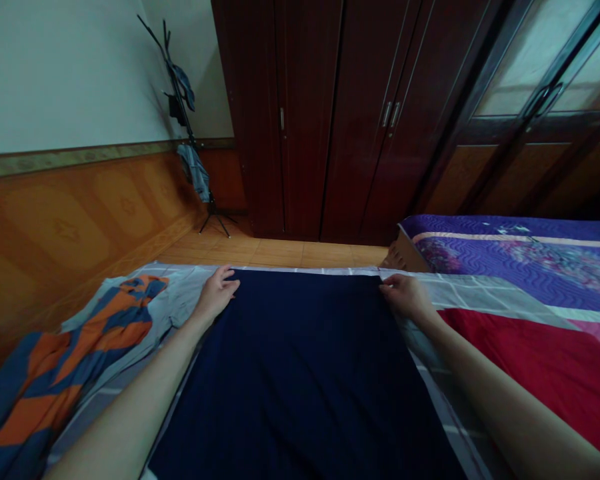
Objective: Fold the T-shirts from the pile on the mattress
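A dark navy cloth (305,367) lies spread over a grey checked sheet (480,290), with small wrinkles toward its lower middle. At its far left corner is my left hand (220,291), its fingers closed on the cloth's edge. My right hand (405,295) pinches the far right corner between thumb and fingers. The far edge runs nearly straight from one hand to the other. The cloth's near end passes out of view at the bottom.
Orange and blue striped clothing (80,353) lies at the left, a red cloth (540,367) at the right. Beyond are a purple flowered bed cover (540,257), a coat stand (180,100) and a dark red wardrobe (310,133).
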### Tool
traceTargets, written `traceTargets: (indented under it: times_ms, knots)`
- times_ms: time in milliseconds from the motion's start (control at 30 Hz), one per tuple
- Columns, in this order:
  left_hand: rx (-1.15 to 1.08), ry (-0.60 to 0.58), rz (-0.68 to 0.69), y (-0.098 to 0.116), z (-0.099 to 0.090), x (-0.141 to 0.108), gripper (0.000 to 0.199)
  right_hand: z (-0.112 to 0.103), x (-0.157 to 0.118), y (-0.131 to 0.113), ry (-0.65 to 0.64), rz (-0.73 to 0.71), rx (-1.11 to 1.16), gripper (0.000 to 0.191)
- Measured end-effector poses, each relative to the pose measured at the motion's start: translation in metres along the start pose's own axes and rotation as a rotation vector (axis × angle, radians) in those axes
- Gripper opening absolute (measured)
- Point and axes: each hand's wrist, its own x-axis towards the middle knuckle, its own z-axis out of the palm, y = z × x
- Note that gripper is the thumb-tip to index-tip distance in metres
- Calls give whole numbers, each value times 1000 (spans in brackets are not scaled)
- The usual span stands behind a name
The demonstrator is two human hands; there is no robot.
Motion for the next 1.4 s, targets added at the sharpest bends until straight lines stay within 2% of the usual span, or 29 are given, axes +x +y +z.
traceTargets:
  times_ms: [67, 100, 167, 233, 267, 333, 367, 433, 500, 533, 600, 667, 733, 800, 867, 933, 1033, 1100, 1133, 1233, 1333, 1400]
  knots:
    - [222, -11, 199, 1, 3, -4, 55, 1, -7, -4, 89, -46, -95, 32]
    - [365, -59, 331, 1, 4, -7, 54, 1, -12, -8, 126, -97, -143, 41]
    - [654, -245, 536, 2, 7, -14, 52, 4, -24, -16, 157, -284, -245, 51]
    - [860, -430, 555, 1, 9, -19, 55, 11, -34, -22, 89, -532, -363, 57]
    - [943, -473, 520, 0, 8, -20, 58, 15, -37, -25, 17, -628, -422, 59]
    - [1062, -444, 432, -2, 6, -21, 62, 23, -42, -26, -125, -696, -522, 62]
    - [1103, -407, 391, -2, 4, -21, 64, 26, -43, -26, -153, -672, -567, 63]
    - [1174, -333, 334, 0, 3, -22, 65, 30, -46, -26, -110, -588, -627, 65]
    - [1213, -310, 360, 6, 5, -28, 65, 33, -51, -28, -47, -569, -631, 69]
    - [1211, -340, 402, 9, 7, -32, 65, 34, -55, -29, -53, -598, -615, 70]
    - [1171, -460, 476, 14, 12, -39, 66, 38, -62, -32, -150, -699, -573, 69]
    - [1140, -550, 469, 13, 13, -40, 67, 41, -65, -33, -242, -737, -562, 69]
    - [1164, -504, 386, 9, 9, -36, 68, 42, -62, -30, -237, -661, -605, 71]
    - [1204, -392, 316, 7, 3, -32, 68, 39, -56, -27, -160, -518, -663, 72]
    - [1193, -361, 350, 9, 4, -34, 64, 36, -55, -27, -104, -445, -672, 73]
    - [1105, -461, 486, 16, 14, -46, 59, 37, -62, -33, -118, -522, -614, 73]
    - [957, -697, 666, 27, 38, -69, 58, 45, -83, -46, -249, -800, -492, 70]
    - [939, -772, 703, 28, 46, -77, 60, 51, -91, -49, -314, -900, -456, 68]
    - [949, -775, 698, 26, 46, -76, 61, 53, -90, -48, -315, -897, -458, 69]
    - [991, -705, 628, 15, 30, -58, 63, 51, -72, -35, -237, -740, -528, 74]
    - [1055, -553, 499, 5, 8, -38, 63, 42, -52, -22, -154, -574, -605, 76]
    - [1090, -474, 431, 7, 4, -37, 63, 38, -50, -22, -121, -529, -628, 75]
